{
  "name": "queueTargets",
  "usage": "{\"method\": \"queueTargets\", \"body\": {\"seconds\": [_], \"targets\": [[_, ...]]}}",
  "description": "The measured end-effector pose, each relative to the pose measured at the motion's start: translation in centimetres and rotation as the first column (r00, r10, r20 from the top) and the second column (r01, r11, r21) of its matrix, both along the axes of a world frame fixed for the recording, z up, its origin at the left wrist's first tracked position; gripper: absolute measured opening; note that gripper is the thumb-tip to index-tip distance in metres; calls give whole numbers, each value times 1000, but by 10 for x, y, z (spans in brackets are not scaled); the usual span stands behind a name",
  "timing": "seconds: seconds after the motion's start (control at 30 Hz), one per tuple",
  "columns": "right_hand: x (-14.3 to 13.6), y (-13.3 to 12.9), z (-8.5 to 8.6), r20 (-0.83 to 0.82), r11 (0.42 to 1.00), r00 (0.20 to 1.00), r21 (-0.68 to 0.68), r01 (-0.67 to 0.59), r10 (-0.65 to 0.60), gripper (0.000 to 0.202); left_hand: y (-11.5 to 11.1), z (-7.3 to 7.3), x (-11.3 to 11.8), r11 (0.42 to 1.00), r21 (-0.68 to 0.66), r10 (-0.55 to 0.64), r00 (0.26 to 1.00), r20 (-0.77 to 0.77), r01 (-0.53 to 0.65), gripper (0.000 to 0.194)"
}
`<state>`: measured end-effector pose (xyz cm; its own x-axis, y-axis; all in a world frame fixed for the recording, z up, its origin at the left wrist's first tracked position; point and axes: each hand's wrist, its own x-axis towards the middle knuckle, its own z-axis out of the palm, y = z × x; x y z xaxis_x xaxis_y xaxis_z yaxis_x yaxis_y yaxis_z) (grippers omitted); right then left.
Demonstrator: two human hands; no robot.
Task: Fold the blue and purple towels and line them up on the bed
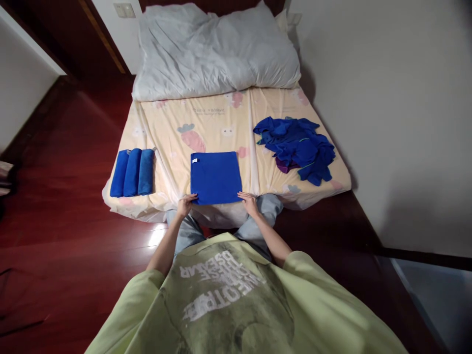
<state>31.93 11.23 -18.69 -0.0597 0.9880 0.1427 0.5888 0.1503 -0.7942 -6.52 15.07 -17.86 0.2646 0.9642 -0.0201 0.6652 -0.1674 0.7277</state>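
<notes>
A blue towel [216, 178] lies spread flat on the bed in front of me, a small white label at its far left corner. My left hand [186, 204] is closed on the near left corner, fingertips on top of the fabric. At the near right corner, my right hand [248, 201] pinches the edge, its thumb partly hidden. Three rolled blue towels [132, 173] lie side by side at the left of the bed. To the right is a crumpled heap of blue towels [304, 145], with a purple piece [283, 166] showing beneath.
The bed's patterned sheet [217, 130] has loose wrinkles and hangs over the near edge. A grey-white folded quilt or pillow [217, 54] fills the head end. A white wall [387, 123] runs along the right; dark red floor [73, 211] lies to the left.
</notes>
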Motion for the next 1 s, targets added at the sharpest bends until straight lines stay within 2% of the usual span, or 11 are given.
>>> {"method": "queueTargets", "body": {"seconds": [0.23, 0.47, 0.73, 1.0], "targets": [[5, 4, -7, -138, 999, 990, 11, 43, -41, 44, 0, -5, -6, 1000, -20, 17, 995, 99, -15, 51], [4, 10, -16, -226, 991, 966, -65, 117, -129, 39, 0, -18, -9, 997, 16, 67, 972, 227, -72, 47], [7, 29, -22, -171, 971, 959, -122, 205, -224, 30, 17, -13, -2, 961, -65, 274, 954, 122, -268, 33], [3, 47, -15, -49, 946, 954, -157, 283, -294, 31, 33, -5, 4, 957, -69, 288, 952, 104, -282, 33]]}}
